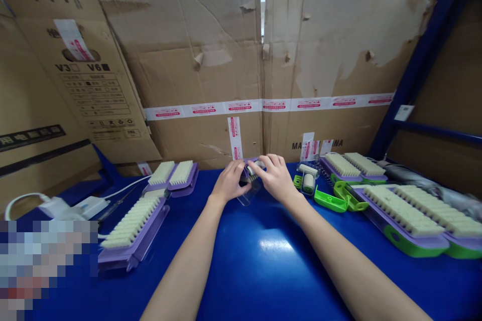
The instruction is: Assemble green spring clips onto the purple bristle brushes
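At the far middle of the blue table (248, 271), my left hand (229, 181) and my right hand (276, 176) close on a small purple part with a clear plastic piece (246, 196) below it. The left fingers wrap its left side. My right thumb and fingers press on its top and right side, near a small white cylinder. Much of this part is hidden behind the fingers. Close to the right hand lie a small white roller unit (309, 180) and loose bright green shells (330, 200).
Purple-backed brushes with cream bristles (131, 221) lie at left, beside a white plug and cable (60, 208). Purple and green brushes (406, 210) lie at right, near clear plastic wrapping (425, 190). Cardboard panels (196, 70) wall the back. A blue metal post (410, 60) stands at right.
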`<action>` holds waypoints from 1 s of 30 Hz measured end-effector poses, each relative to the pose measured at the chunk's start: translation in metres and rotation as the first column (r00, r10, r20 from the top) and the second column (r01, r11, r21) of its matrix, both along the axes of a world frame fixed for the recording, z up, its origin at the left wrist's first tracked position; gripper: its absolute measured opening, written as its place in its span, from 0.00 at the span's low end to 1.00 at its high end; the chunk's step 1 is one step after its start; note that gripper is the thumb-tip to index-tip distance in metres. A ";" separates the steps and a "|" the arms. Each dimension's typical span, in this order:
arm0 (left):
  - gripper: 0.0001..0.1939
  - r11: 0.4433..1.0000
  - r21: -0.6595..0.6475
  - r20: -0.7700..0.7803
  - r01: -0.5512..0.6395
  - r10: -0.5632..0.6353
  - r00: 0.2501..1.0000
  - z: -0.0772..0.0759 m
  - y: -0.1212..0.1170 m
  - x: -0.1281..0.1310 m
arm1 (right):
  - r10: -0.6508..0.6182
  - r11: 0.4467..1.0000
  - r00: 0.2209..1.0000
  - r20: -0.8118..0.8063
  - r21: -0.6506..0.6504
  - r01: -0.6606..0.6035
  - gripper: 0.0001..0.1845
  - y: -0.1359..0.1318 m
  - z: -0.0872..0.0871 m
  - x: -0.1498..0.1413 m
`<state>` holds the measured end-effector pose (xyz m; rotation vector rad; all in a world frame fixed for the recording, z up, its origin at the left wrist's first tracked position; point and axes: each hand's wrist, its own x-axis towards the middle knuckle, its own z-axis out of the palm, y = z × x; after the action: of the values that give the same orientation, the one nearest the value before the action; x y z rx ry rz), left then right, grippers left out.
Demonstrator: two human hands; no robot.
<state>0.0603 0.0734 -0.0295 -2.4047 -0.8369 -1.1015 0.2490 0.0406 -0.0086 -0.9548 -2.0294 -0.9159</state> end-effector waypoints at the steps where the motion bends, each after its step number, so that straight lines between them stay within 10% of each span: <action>1: 0.32 1.000 -0.001 -0.004 0.005 -0.005 1.000 0.000 0.000 0.000 | 0.014 1.000 1.000 -0.007 -0.006 -0.014 0.20 0.000 0.000 0.000; 10: 0.36 0.998 -0.058 -0.040 0.031 -0.033 0.999 -0.001 0.002 0.000 | 0.282 0.950 0.954 -0.102 -0.108 -0.293 0.29 0.004 -0.006 -0.006; 30: 0.32 0.997 -0.011 0.082 -0.074 0.074 0.994 0.004 0.000 0.008 | 0.353 0.863 0.830 -0.432 -0.193 -0.467 0.37 0.003 -0.003 -0.007</action>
<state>0.0685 0.0732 -0.0255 -2.3281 -0.9511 -1.1776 0.2415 0.0431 -0.0119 -0.7214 -1.9389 -0.1724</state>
